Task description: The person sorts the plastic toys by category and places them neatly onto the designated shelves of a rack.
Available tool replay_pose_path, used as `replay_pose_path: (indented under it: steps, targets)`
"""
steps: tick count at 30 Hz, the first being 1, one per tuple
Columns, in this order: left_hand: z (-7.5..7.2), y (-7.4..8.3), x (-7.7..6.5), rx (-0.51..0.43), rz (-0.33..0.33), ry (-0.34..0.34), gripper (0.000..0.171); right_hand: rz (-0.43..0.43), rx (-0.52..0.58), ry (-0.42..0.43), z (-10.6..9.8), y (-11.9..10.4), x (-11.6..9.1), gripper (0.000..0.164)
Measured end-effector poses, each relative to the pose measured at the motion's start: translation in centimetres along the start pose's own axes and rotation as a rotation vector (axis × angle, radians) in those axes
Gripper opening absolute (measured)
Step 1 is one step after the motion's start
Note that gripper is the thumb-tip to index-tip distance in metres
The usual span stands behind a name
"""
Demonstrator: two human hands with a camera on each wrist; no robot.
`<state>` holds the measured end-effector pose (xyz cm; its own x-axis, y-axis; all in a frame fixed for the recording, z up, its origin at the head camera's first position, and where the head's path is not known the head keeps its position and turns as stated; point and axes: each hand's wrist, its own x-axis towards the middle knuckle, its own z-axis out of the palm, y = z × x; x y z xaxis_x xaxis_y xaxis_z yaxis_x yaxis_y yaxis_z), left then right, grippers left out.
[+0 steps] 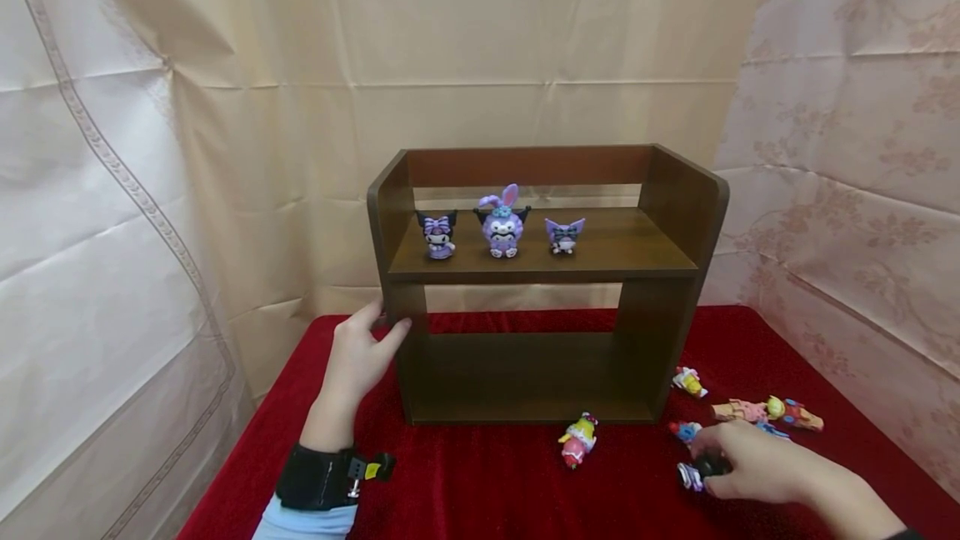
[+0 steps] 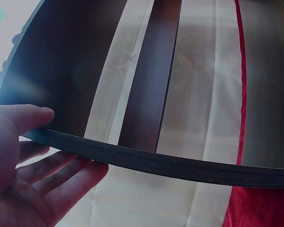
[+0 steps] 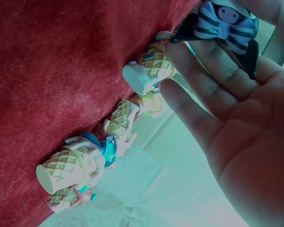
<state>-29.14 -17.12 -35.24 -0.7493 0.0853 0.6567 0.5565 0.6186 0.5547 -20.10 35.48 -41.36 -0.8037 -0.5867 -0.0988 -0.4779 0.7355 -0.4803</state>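
Note:
A two-tier dark brown wooden shelf [image 1: 547,277] stands on the red cloth. My left hand [image 1: 366,354] grips its left side panel, thumb on the inner face and fingers along the outer face, as the left wrist view shows at the panel edge [image 2: 132,156]. At the front right, my right hand [image 1: 757,461] holds a small black-eared figurine [image 1: 692,477] low over the cloth; its striped bow [image 3: 226,28] shows between thumb and fingers. Three purple-and-black figurines stand on the upper board: one with a bow [image 1: 438,236], one with bunny ears [image 1: 502,227], and a smaller one [image 1: 564,236].
A yellow-and-pink figurine [image 1: 578,440] lies before the shelf. To the right lie a yellow-and-white figurine [image 1: 690,382], a red-and-blue one [image 1: 685,432] and cone-based figurines [image 1: 798,414], [image 3: 68,168] on the red cloth [image 1: 480,482]. Curtains hang behind and at both sides.

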Motion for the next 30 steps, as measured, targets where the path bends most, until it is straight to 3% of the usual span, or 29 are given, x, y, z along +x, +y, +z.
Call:
replay_pose_path:
  steps: [4,10,15,21,30]
  targets:
    - [0.1,-0.1,0.0,-0.002,0.013,0.003,0.033,-0.007,-0.014,0.048,-0.1,-0.3,-0.1,0.019]
    - [0.1,-0.2,0.1,-0.002,0.023,0.003,0.035,-0.090,-0.078,0.150,-0.1,-0.8,-0.1,0.022]
    - [0.0,-0.2,0.0,0.001,0.005,0.000,0.034,-0.077,-0.116,0.210,-0.3,-1.4,-0.1,0.026]
    - [-0.1,0.0,0.0,-0.001,0.003,0.001,0.036,-0.097,-0.200,0.354,-0.5,-2.2,0.2,0.033]
    - [0.0,-0.1,-0.1,0.003,0.003,-0.005,0.034,-0.197,-0.110,0.490,-0.4,-2.7,0.7,0.039]
